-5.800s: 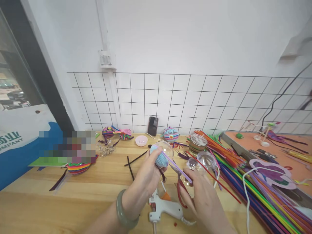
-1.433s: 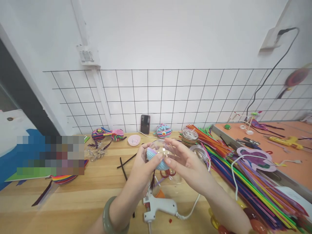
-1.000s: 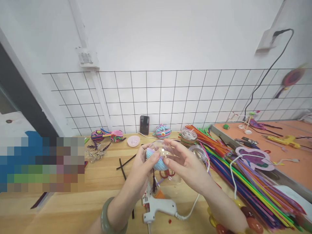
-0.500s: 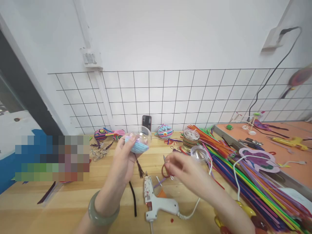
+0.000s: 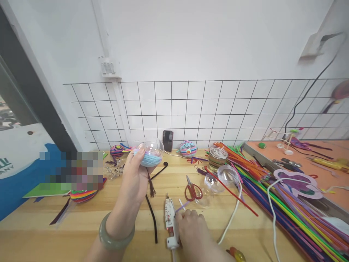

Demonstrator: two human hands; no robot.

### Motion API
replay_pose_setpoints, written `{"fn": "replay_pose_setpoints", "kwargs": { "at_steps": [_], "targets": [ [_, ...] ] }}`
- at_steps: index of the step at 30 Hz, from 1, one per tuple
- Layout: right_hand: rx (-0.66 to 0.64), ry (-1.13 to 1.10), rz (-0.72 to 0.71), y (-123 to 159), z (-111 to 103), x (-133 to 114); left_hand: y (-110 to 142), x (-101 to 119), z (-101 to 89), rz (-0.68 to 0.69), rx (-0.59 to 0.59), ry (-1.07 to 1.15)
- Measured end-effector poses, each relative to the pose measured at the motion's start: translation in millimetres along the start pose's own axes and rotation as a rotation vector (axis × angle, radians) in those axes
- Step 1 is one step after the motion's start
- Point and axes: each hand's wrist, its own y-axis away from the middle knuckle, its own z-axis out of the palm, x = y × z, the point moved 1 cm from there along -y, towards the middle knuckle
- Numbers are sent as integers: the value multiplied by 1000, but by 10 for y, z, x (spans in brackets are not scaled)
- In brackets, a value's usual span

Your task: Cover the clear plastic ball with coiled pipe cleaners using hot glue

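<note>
My left hand (image 5: pixel 136 173) is closed round a clear plastic ball (image 5: pixel 154 145), its lower part covered in light blue fuzzy strips. A dark tassel (image 5: pixel 151 186) hangs beneath the ball. Lower down, my right hand (image 5: pixel 192 225) is wrapped round the handle of a white hot glue gun (image 5: pixel 170 214), whose nozzle points away from me on the table; the handle is mostly hidden by the fingers. Red-handled scissors (image 5: pixel 193 192) lie just beyond that hand. A black pipe cleaner (image 5: pixel 152 218) rests left of the glue gun.
Clear plastic half-shells (image 5: pixel 227 175) and a round container (image 5: pixel 218 156) stand right of centre, with a red pipe cleaner (image 5: pixel 231 193) nearby. Bundled pipe cleaners (image 5: pixel 272 203) fill the right side. A phone (image 5: pixel 168 141) leans against the wall beside a striped ball (image 5: pixel 188 148).
My right hand has left the scissors on the table and moved down and left onto the glue gun's handle. My left hand still holds the ball in much the same place.
</note>
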Motion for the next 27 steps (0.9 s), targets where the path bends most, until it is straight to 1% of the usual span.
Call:
{"fn": "replay_pose_setpoints", "kwargs": {
  "at_steps": [3, 5, 9, 12, 14, 17, 20, 23, 25, 27],
  "targets": [
    [27, -71, -47, -8, -132, 53, -17, 45, -17, 43, 2, -5],
    [50, -144, -84, -27, -239, 130, -32, 74, -37, 69, 5, -11],
    [120, -367, -183, -68, -476, 397, -56, 101, -76, 99, 7, 3],
    [188, -493, -177, -74, -659, 612, -68, 84, -84, 100, 28, 9],
    [217, -668, -195, -47, -769, 708, -74, 55, -80, 78, 41, 14],
    [186, -981, -293, 40, -890, 773, -76, -2, -67, 27, 42, 22],
    [189, -1154, -335, 139, -945, 796, -70, -59, -53, -16, 48, 28],
    [223, -1185, -406, 223, -954, 795, -57, -111, -35, -66, 31, 38],
    [224, -1145, -450, 273, -950, 775, -47, -143, -26, -98, 16, 42],
    [221, -1095, -453, 315, -945, 744, -36, -173, -21, -127, -8, 40]
  ]
}}
